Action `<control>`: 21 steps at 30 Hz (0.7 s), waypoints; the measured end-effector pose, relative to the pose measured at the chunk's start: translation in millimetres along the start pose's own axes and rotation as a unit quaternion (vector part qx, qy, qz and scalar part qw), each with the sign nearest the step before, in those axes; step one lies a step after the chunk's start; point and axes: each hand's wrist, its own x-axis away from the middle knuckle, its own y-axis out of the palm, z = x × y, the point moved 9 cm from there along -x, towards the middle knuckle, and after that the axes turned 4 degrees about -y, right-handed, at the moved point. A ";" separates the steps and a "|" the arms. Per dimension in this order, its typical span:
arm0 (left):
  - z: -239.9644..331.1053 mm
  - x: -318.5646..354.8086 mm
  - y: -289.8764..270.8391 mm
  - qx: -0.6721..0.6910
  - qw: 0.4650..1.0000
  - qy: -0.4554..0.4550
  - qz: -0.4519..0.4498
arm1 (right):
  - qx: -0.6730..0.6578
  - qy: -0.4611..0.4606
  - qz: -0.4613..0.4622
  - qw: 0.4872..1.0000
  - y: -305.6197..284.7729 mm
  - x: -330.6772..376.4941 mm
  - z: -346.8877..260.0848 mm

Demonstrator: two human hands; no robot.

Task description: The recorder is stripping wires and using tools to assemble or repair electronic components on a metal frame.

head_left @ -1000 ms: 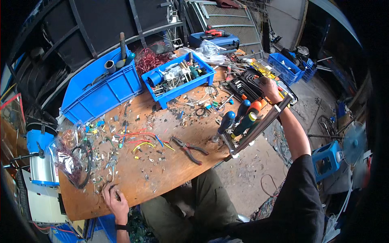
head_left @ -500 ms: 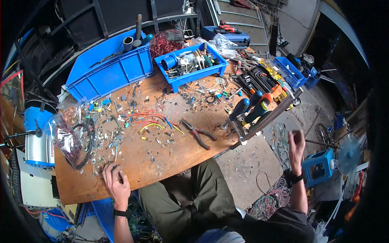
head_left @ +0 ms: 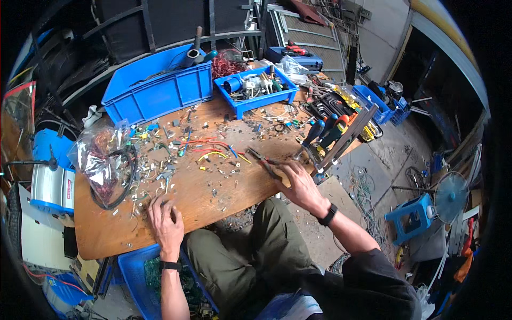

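On the near left of the wooden table (head_left: 213, 186), my left hand (head_left: 166, 221) rests with its fingers loosely bent and apart, and nothing shows in them. My right hand (head_left: 303, 186) is over the table's front edge, thumb and fingers spread at the handle ends of red-and-black pliers (head_left: 262, 160). Whether it presses on the handles cannot be made out. The pliers lie with their jaws pointing away and to the left. Left of them are short red and orange wires (head_left: 205, 143), yellow wire pieces (head_left: 210, 154) and small metal and plastic bits.
A large blue bin (head_left: 160, 90) and a smaller blue tray (head_left: 256, 101) of parts stand at the back. Screwdrivers (head_left: 330, 128) stand in a rack at the right edge. A plastic bag of wire (head_left: 101, 154) lies left. A blue crate (head_left: 128, 264) of circuit boards sits below the table.
My right hand has swung in from beyond the table's right side to the pliers' handles. My left hand remains on the table near its front edge. The view has shifted a little.
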 end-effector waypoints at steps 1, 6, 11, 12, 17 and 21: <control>0.1 0.0 0.0 0.001 1.000 -0.001 0.005 | 0.002 -0.004 0.002 1.000 7.8 -7.4 5.2; -5.3 3.7 1.5 0.023 1.000 -0.002 0.004 | 0.069 0.046 -0.060 0.995 42.5 -29.9 25.7; -7.3 4.1 -2.1 0.024 1.000 -0.002 0.008 | 0.126 0.055 -0.161 0.977 50.9 -48.0 24.2; -7.4 3.8 -2.8 0.027 1.000 -0.002 0.010 | 0.152 0.043 -0.159 0.975 51.2 -50.7 23.4; -8.0 4.3 -1.6 0.031 0.999 -0.004 0.007 | 0.206 0.024 -0.166 0.964 57.6 -57.5 40.5; -9.7 5.9 -4.5 0.024 1.000 -0.005 0.011 | 0.225 0.005 -0.192 0.955 52.5 -71.2 23.5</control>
